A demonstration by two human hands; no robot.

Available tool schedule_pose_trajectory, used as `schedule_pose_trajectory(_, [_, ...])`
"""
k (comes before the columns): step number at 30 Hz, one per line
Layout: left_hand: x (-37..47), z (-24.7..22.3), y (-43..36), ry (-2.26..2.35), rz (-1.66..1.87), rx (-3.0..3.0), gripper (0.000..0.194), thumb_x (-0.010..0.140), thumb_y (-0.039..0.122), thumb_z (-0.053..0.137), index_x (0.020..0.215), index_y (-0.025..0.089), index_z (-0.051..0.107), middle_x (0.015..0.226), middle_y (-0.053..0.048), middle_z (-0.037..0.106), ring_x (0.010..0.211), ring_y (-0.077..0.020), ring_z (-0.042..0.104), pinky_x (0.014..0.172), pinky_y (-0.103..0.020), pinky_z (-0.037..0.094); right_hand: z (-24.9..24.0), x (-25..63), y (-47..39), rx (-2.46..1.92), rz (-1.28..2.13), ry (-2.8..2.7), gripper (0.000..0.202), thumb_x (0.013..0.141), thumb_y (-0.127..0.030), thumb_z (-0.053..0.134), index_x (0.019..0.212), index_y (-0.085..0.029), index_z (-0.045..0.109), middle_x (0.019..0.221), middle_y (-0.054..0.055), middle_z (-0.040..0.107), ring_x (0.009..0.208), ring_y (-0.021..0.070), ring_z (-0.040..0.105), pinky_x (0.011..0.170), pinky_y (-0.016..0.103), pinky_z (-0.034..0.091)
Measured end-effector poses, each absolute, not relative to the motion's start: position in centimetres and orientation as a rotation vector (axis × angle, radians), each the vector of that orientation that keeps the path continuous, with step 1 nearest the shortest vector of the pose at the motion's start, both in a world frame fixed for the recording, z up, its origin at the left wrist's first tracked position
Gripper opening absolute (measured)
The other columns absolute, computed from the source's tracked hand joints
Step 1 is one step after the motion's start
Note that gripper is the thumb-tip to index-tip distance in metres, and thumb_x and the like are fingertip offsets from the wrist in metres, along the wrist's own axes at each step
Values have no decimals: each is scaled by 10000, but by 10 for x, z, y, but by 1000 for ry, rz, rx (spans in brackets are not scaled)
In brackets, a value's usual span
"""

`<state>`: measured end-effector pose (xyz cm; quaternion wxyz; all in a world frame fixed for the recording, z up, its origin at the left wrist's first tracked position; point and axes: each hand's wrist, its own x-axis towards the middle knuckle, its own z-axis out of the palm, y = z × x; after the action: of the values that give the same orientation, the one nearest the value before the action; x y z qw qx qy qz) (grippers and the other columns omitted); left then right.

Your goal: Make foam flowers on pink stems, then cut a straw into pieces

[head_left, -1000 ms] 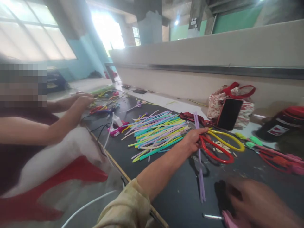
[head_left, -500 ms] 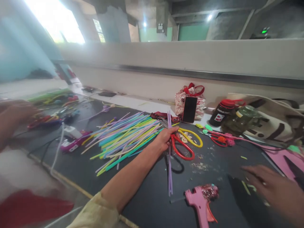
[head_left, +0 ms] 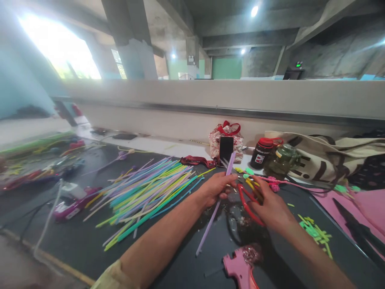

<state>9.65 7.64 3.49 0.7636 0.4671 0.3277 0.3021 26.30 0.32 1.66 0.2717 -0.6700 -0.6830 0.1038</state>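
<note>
My left hand [head_left: 218, 188] is closed around a few light purple pipe cleaners [head_left: 208, 233], which slant from lower left to upper right. My right hand [head_left: 269, 204] grips the scissors [head_left: 248, 202] by their red and yellow handles, close to my left fingertips. The blades are mostly hidden by my hands and the stems. To the left of my left hand lies a wide pile of pipe cleaners [head_left: 150, 196] in purple, blue, yellow, green and cream. Below my hands a pink glue gun [head_left: 239, 267] rests on the dark table.
Short green cut pieces [head_left: 317, 233] lie at the right, beside pink sheets [head_left: 367, 208]. At the back stand a phone [head_left: 226, 149] against a patterned bag, a black bottle [head_left: 261, 154], a green jug [head_left: 284, 160] and a canvas bag [head_left: 313, 160]. A purple glue gun [head_left: 76, 204] with a cord lies left.
My right hand has come in from the right and taken the scissors' handles, which my left hand held along with the stems. The purple stems have tilted. The view has shifted right and up.
</note>
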Motion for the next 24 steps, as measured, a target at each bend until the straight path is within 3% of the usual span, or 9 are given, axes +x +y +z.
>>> schedule_pose_trajectory(5, [72, 24, 82, 734, 563, 1040, 188, 701, 281, 497, 786, 126, 560, 610, 21, 493, 378, -8, 300, 314, -135, 117, 7, 301, -12, -2038, 249, -1732, 657, 704, -401, 528, 1299, -259, 291, 1025, 70, 626, 814, 260, 627, 630, 315, 453])
schedule_pose_trajectory(8, [54, 17, 83, 723, 484, 1104, 236, 706, 312, 504, 814, 119, 586, 613, 17, 490, 364, -4, 275, 315, -144, 84, -4, 319, -28, -2173, 207, -1793, 651, 703, -464, 511, 1299, -294, 309, 985, 65, 653, 727, 292, 642, 568, 347, 462])
schedule_pose_trajectory(11, [38, 10, 83, 767, 456, 1132, 298, 708, 340, 527, 902, 123, 594, 624, 11, 501, 356, -4, 287, 312, -150, 81, -16, 332, -41, -2267, 116, -1857, 633, 701, -501, 495, 1280, -287, 355, 1043, 85, 634, 766, 329, 631, 566, 384, 467])
schedule_pose_trajectory(18, [31, -3, 80, 925, 474, 1073, 356, 687, 360, 556, 945, 117, 593, 583, 19, 483, 389, -13, 301, 322, -141, 111, -36, 343, -43, -2292, 20, -2006, 618, 716, -466, 489, 1265, -200, 391, 1054, 145, 612, 811, 316, 617, 611, 380, 471])
schedule_pose_trajectory(21, [33, -6, 75, 917, 492, 1058, 316, 686, 341, 532, 895, 114, 597, 583, 21, 484, 403, -21, 313, 325, -142, 133, -41, 343, -37, -2263, 9, -2051, 599, 740, -457, 460, 1243, -136, 408, 1070, 175, 583, 846, 302, 607, 678, 377, 463])
schedule_pose_trajectory(24, [33, -8, 69, 871, 472, 1067, 278, 676, 331, 532, 823, 106, 600, 573, 24, 481, 392, -21, 294, 323, -151, 120, -36, 340, -34, -2326, -34, -2064, 533, 759, -436, 435, 1212, -155, 446, 1061, 176, 577, 804, 317, 611, 653, 412, 459])
